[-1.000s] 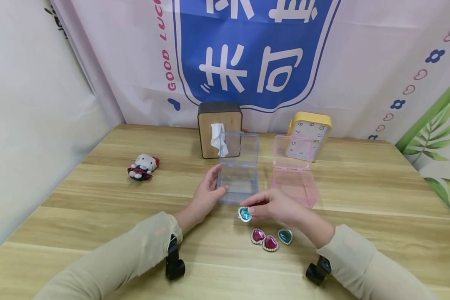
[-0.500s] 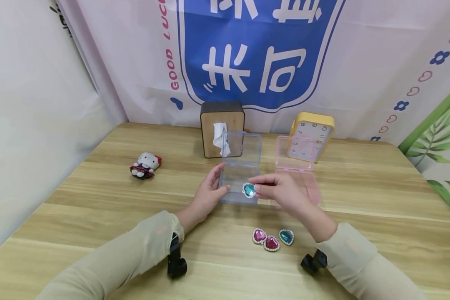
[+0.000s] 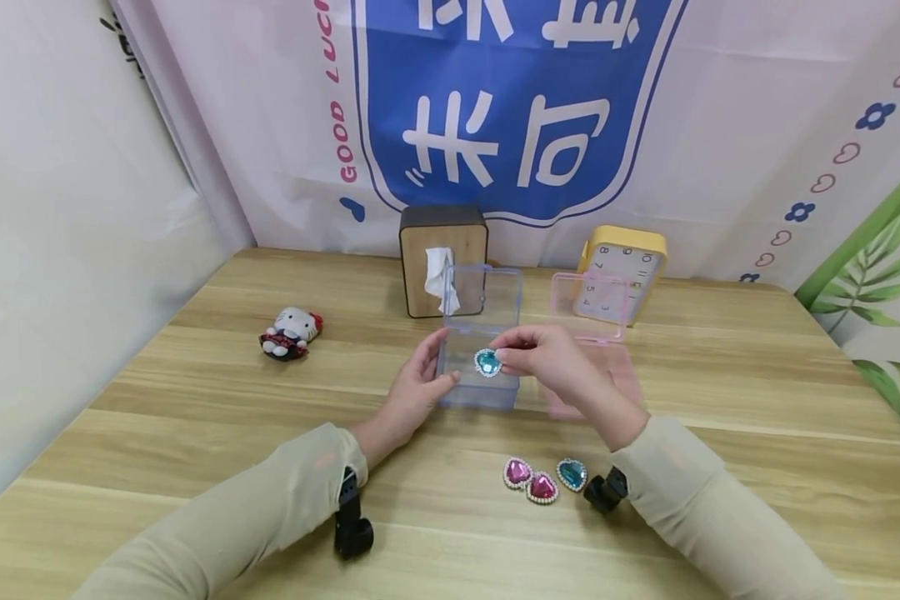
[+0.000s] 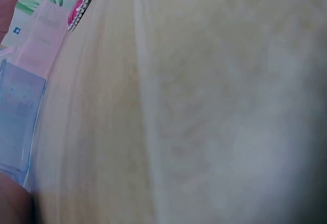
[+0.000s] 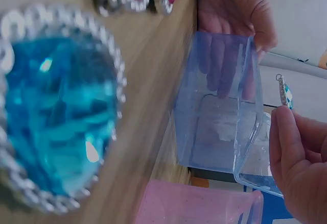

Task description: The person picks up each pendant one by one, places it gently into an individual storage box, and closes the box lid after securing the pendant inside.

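My right hand [image 3: 558, 362] pinches a blue heart-shaped gem pendant [image 3: 487, 362] with a beaded silver rim, above the open clear blue plastic box [image 3: 480, 396]. In the right wrist view the pendant [image 5: 285, 92] is edge-on at the fingertips, with a small ring at its end. My left hand [image 3: 418, 387] grips the blue box at its left side, thumb at the near rim and fingers along the outer wall. On the table in front lie two pink heart pendants [image 3: 542, 487] and another blue heart pendant [image 3: 572, 474].
An open clear pink box [image 3: 626, 375] stands right of the blue one, partly hidden by the right hand. Behind are a wooden tissue box [image 3: 457, 229] and a yellow clock [image 3: 622, 237]. A cat figurine [image 3: 291, 333] sits on the table's left.
My right hand has carried the blue pendant forward and up from the near side of the blue box to above its opening. The left hand stays on the box.
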`<state>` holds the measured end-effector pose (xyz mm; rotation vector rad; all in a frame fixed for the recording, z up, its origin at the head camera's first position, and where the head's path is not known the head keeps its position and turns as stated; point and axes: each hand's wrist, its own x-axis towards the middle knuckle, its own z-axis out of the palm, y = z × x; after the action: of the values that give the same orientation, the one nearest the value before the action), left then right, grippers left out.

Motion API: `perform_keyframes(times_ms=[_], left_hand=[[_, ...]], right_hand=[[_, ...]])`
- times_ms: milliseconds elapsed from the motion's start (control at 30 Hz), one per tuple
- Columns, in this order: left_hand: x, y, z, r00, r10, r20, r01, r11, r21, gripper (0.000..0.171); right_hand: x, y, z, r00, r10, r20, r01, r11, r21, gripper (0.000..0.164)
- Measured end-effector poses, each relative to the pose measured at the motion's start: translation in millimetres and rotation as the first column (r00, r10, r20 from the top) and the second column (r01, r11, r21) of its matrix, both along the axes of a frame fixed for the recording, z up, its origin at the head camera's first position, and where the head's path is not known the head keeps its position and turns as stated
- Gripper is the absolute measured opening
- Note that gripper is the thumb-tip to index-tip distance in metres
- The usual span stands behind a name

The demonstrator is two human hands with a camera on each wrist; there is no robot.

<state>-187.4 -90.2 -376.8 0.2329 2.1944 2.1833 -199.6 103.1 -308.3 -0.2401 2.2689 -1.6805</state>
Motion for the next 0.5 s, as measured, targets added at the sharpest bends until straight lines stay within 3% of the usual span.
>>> perform_keyframes(times_ms=[267,500], left_hand=[[0.7,-0.1,0.2,1.0,-0.007,0.001,0.007,1.0,0.009,0.069],[0.4,-0.1,-0.2,1.0,-0.007,0.006,0.007,1.0,0.006,0.069]], right_hand=[[-7.9,-4.5,-5.0,0.99,0.093,-0.103,-0.073,0.981,0.181,0.017],[-8.0,-6.9,-5.3,0.971,0.158,-0.179,-0.094,0.941,0.324,0.016]])
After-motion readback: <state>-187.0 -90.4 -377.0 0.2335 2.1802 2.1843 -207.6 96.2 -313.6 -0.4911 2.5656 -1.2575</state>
